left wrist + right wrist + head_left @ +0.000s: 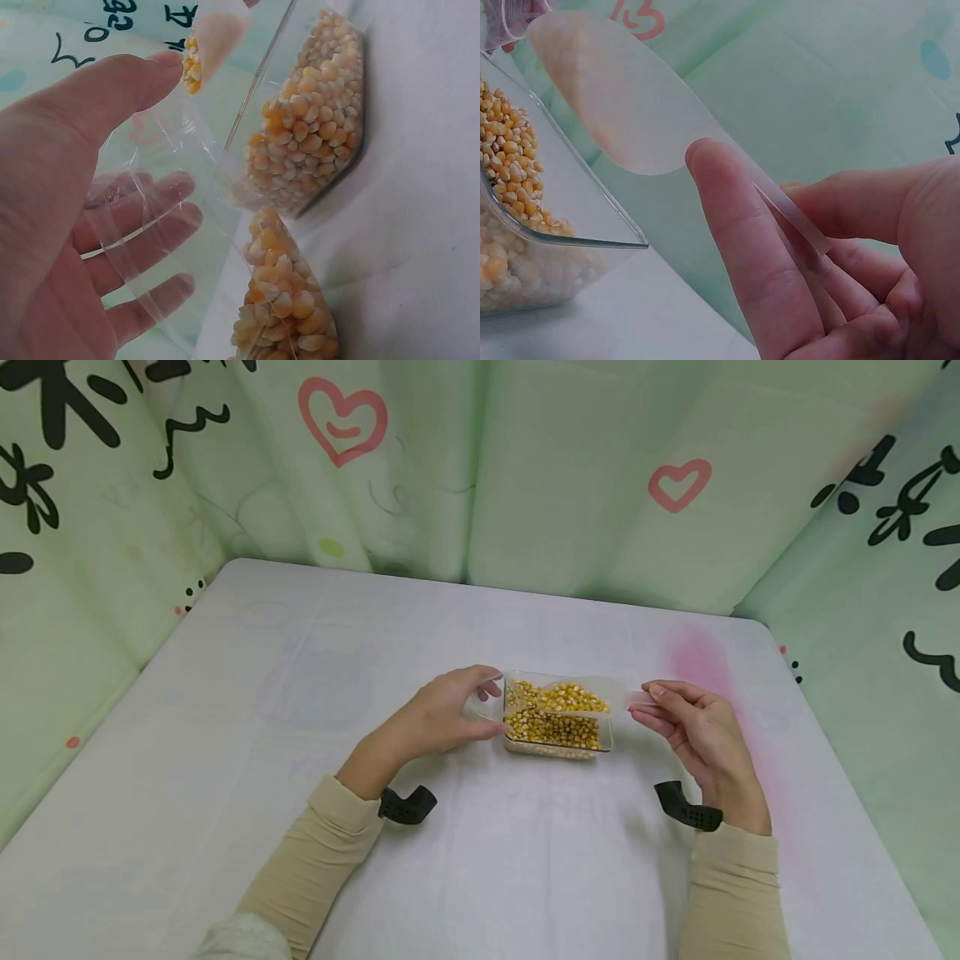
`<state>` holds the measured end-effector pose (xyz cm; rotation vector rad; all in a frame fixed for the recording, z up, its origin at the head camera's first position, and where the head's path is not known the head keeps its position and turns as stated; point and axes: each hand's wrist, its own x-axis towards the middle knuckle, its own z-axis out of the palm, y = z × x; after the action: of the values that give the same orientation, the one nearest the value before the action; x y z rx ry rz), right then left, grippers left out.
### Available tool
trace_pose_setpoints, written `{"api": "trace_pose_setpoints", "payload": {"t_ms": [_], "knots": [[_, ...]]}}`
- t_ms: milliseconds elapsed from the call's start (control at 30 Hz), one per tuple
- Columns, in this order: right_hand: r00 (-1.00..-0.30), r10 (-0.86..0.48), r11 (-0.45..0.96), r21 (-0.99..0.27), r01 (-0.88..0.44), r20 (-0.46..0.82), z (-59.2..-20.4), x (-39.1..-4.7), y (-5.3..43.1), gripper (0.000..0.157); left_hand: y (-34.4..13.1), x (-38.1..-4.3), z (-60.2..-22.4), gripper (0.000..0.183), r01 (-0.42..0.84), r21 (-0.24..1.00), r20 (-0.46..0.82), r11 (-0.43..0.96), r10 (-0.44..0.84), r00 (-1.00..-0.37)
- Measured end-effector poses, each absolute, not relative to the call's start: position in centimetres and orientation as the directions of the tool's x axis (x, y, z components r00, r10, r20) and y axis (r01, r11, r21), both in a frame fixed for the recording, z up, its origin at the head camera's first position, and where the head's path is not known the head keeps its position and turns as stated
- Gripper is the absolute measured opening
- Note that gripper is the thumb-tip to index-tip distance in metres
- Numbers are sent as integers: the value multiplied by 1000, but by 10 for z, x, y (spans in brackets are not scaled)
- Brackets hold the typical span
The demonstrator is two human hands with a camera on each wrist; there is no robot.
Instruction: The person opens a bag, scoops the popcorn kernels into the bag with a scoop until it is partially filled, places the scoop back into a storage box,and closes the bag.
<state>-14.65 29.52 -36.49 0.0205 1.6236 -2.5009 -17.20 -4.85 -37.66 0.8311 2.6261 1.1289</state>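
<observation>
A rectangular clear glass container (606,739) holds yellow corn kernels (547,727) on the table. Over it, a translucent plastic scoop (630,97) carries a heap of kernels (573,697). My right hand (697,727) pinches the scoop's handle between thumb and fingers, to the right of the container. My left hand (442,710) curves around a thin, clear plastic cup (480,710) at the container's left end. Fingers (169,225) show through the cup's wall. The scoop's tip points towards the cup. Whether kernels lie inside the cup, I cannot tell.
A white cloth covers the table (480,860), with a pink patch (701,660) at the right. Green curtains (562,485) with hearts and black marks hang behind and at both sides. Each wrist bears a black mount (408,806).
</observation>
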Motion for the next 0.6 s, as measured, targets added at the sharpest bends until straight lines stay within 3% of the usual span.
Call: {"api": "trace_pose_setpoints", "payload": {"t_ms": [600], "knots": [[-989, -131, -432, -894, 122, -72, -357, -144, 290, 15, -46, -171, -379, 66, 448, 686, 89, 573, 545, -833]]}}
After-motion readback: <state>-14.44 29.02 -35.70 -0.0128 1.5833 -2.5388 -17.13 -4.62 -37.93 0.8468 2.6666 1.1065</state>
